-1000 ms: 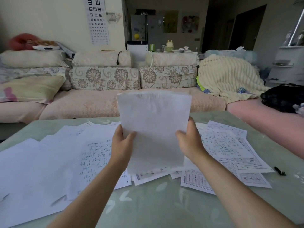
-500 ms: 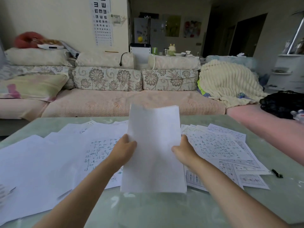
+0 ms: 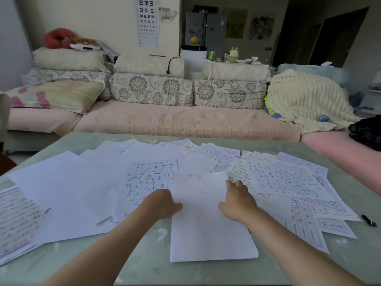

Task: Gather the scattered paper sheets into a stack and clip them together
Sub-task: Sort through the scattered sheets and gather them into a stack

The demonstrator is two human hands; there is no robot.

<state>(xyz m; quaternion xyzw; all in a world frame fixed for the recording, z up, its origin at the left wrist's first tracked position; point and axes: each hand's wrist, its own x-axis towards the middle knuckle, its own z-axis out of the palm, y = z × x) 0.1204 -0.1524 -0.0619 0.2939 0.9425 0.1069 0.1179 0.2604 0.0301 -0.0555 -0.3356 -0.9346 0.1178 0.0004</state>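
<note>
A small stack of white sheets (image 3: 208, 230) lies nearly flat on the pale green table (image 3: 144, 265), its near edge towards me. My left hand (image 3: 162, 203) grips the stack's left edge and my right hand (image 3: 237, 201) grips its right edge, thumbs on top. Several loose sheets, some printed (image 3: 274, 176) and some handwritten (image 3: 150, 178), lie scattered over the table to the left, behind and to the right of the stack. A black binder clip (image 3: 368, 219) rests on the table at the far right, apart from both hands.
A pink sofa (image 3: 175, 122) with floral cushions runs along the table's far edge. A cream blanket (image 3: 305, 100) and a black bag (image 3: 367, 131) lie at its right end.
Both hands have lowered the stack from upright in front of me down onto the table. My view has tilted down and more scattered sheets show.
</note>
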